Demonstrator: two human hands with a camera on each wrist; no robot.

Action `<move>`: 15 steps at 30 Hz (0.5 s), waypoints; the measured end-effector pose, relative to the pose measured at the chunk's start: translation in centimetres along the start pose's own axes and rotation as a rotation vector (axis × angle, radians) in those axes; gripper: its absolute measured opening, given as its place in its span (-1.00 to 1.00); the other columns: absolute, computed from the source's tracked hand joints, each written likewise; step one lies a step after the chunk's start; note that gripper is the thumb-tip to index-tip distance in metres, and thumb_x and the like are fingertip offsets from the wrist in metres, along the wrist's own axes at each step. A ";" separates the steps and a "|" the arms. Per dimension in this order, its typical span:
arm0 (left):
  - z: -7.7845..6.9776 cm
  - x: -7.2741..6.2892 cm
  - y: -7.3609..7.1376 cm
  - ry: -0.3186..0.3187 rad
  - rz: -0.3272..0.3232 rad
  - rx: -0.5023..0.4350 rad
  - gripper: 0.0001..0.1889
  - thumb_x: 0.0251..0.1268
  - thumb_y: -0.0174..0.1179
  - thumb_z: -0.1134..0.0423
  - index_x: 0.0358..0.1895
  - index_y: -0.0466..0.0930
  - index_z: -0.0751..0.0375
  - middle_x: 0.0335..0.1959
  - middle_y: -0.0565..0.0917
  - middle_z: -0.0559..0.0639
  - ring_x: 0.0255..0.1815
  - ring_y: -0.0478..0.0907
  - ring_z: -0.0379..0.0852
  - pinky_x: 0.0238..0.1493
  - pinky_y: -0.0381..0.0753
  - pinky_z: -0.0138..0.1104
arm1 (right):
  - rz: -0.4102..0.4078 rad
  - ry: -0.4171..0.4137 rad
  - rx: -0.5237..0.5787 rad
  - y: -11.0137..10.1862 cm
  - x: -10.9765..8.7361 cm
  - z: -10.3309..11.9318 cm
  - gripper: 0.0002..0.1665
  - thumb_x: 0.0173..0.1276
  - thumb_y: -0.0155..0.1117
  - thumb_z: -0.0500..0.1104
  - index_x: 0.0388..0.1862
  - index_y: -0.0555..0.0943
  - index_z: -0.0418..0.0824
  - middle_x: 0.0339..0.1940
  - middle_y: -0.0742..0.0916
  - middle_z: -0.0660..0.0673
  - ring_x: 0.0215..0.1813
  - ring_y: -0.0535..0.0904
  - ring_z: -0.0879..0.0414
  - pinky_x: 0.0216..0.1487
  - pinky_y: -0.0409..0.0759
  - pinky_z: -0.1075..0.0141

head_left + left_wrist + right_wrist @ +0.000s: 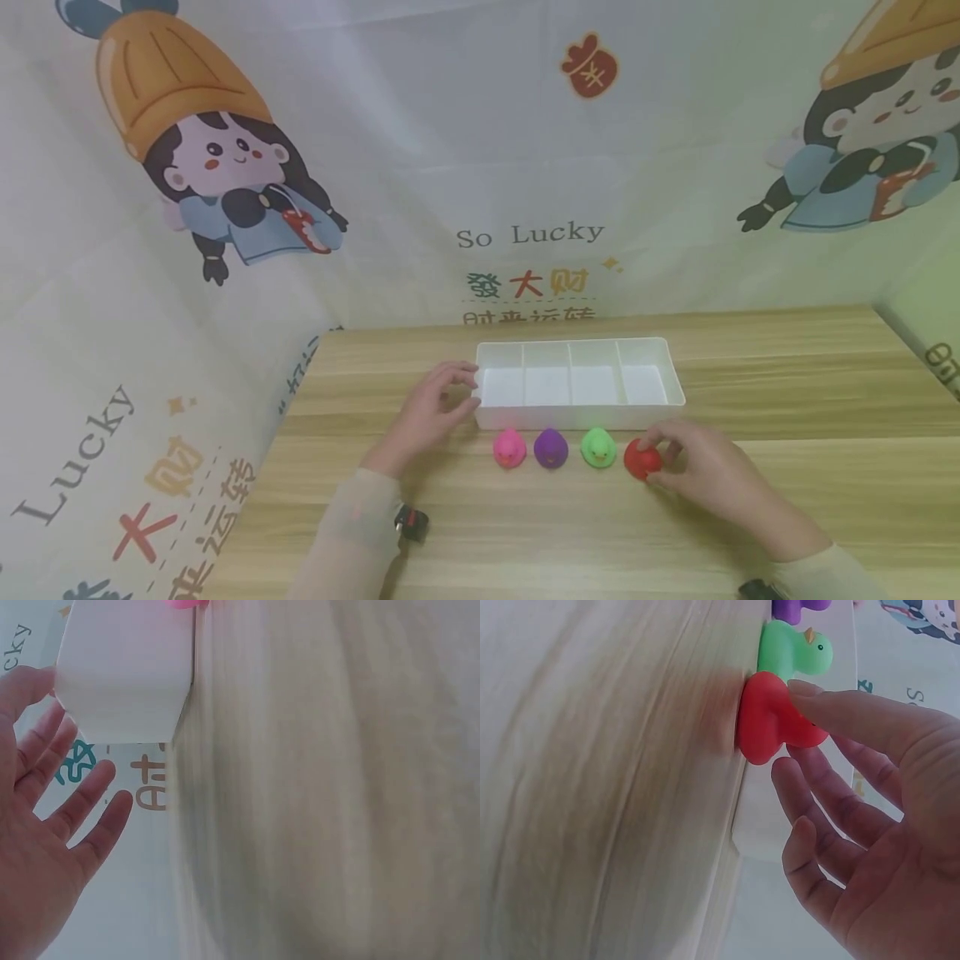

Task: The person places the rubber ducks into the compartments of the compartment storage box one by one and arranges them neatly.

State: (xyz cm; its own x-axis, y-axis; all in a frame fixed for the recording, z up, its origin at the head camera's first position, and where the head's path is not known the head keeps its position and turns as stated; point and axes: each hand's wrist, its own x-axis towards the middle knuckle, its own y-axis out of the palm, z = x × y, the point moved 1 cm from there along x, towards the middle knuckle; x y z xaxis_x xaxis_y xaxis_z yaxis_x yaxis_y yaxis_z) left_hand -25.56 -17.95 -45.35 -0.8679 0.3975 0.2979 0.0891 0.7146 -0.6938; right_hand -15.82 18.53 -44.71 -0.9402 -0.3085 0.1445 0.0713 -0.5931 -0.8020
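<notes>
A white tray (581,417) with several compartments in a row stands on the wooden table. At its left end is my left hand (433,408), fingers spread and loosely bent, fingertips right at the tray's edge; the left wrist view shows the same hand (49,810) beside the tray's end wall (131,697). In front of the tray a pink toy duck (509,448), a purple one (551,448), a green one (598,447) and a red toy duck (640,460) form a row. My right hand (708,467) pinches the red duck by its head between thumb and fingers, its base at the tabletop.
The wood-grain table (540,533) reaches back to a printed cloth backdrop (420,150) with cartoon figures and lettering. A small black device (411,522) is worn at the left wrist, another (759,590) at the right.
</notes>
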 end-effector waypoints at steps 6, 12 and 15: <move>0.1 0.3 -0.2 0.021 0.001 0.020 -0.77 0.06 0.22 0.09 -0.20 0.47 -0.01 0.10 0.38 -0.21 0.14 0.22 -0.26 0.01 0.36 -0.19 | -0.004 0.005 -0.014 0.1 0.0 -0.1 -0.54 -0.22 0.50 -0.19 -0.30 0.54 0.13 -0.43 0.57 0.21 -0.39 0.45 0.22 -0.42 0.42 0.32; 0.2 0.5 -0.3 0.058 0.025 0.056 -0.78 0.06 0.22 0.09 -0.22 0.48 0.00 0.10 0.38 -0.20 0.13 0.23 -0.22 -0.01 0.38 -0.21 | -0.001 0.001 -0.034 0.1 0.1 -0.1 -0.56 -0.20 0.49 -0.15 -0.29 0.54 0.13 -0.45 0.56 0.22 -0.41 0.44 0.23 -0.44 0.41 0.33; 0.5 0.5 -0.3 0.058 0.033 0.056 -0.78 0.07 0.22 0.08 -0.23 0.47 0.00 0.10 0.37 -0.20 0.13 0.23 -0.22 -0.02 0.39 -0.19 | -0.010 -0.002 -0.044 0.0 0.2 0.0 -0.57 -0.20 0.49 -0.12 -0.30 0.54 0.14 -0.46 0.57 0.22 -0.42 0.44 0.24 -0.45 0.41 0.34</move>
State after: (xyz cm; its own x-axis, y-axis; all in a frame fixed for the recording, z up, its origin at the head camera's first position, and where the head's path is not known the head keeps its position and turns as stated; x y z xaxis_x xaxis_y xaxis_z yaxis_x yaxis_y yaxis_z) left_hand -26.24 -18.26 -45.31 -0.8348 0.4545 0.3108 0.0885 0.6679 -0.7390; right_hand -15.99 18.47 -44.72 -0.9402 -0.3042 0.1532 0.0476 -0.5627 -0.8253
